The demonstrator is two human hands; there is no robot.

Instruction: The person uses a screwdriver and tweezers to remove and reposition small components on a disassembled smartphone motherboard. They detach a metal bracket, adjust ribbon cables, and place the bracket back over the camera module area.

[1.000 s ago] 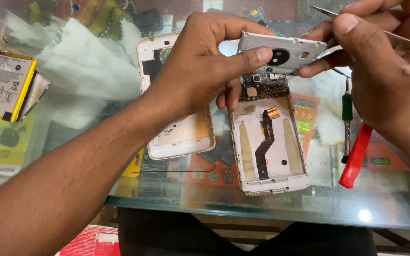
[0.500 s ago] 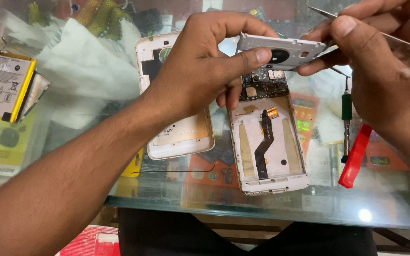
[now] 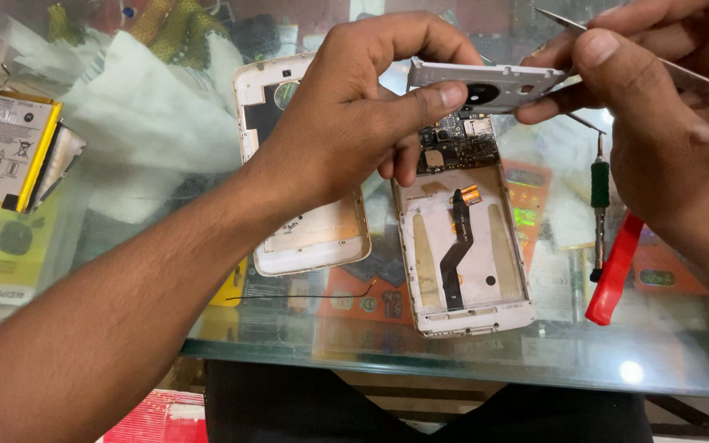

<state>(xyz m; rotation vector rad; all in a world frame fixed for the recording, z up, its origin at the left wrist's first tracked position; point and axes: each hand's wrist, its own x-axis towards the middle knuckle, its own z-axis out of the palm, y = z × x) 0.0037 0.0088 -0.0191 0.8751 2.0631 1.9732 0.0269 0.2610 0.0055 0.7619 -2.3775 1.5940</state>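
Glass counter [image 3: 387, 349], opened phone [image 3: 463, 246] lying flat, just above it left hand [image 3: 354, 115] and right hand [image 3: 658, 123] both pinching grey camera cover [image 3: 486, 82].

Phone frame piece [image 3: 486, 84] between both hands

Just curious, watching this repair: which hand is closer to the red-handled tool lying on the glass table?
Right. The right hand hovers just above the red-handled tool; the left hand is off to its left, gripping the grey camera-hole plate.
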